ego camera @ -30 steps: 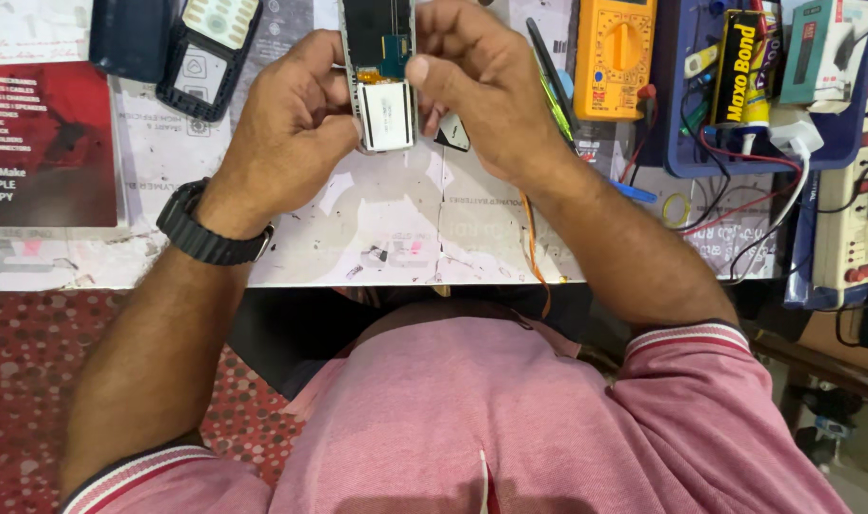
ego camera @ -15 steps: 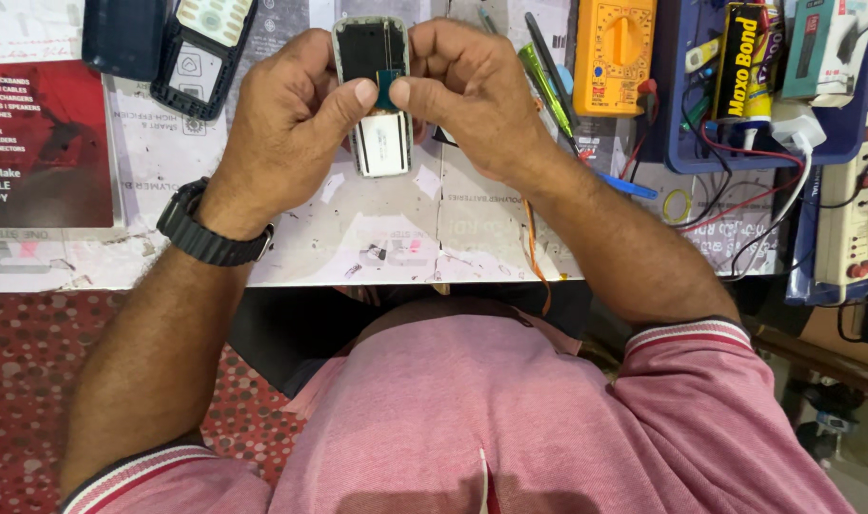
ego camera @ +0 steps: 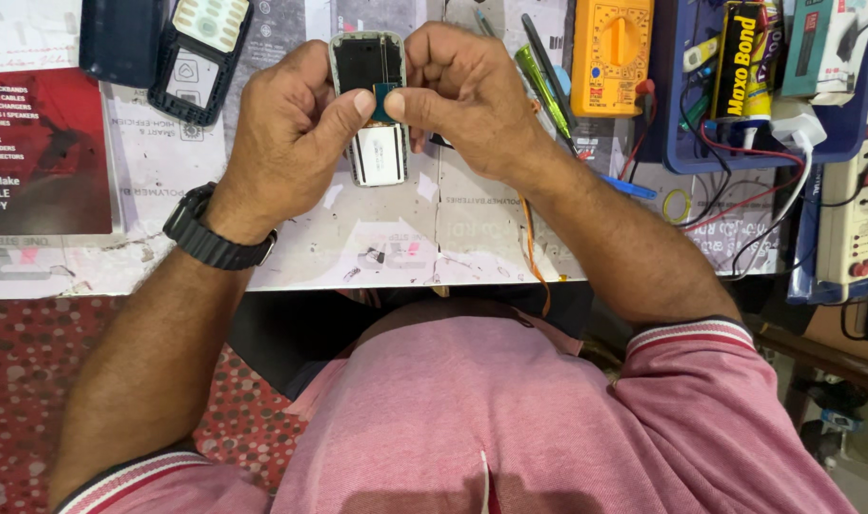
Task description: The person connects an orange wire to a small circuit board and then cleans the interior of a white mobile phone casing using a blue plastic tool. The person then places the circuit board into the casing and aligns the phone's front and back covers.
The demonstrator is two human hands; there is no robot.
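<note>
The left hand (ego camera: 291, 143) and right hand (ego camera: 472, 95) meet thumb to thumb, both pinched on a small dark component (ego camera: 385, 101) held over the opened phone body (ego camera: 372, 105), which lies on the surface (ego camera: 472, 238) between them. The step looks like seating that part; pressing it home calls for exact alignment. A yellow multimeter (ego camera: 612, 43) sits well apart, right.

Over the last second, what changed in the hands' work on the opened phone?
Both thumbs closed onto a small teal part over the opened phone, which sits slightly higher. Left hand and right hand stayed on it; the multimeter and keypad cover unmoved.
</note>
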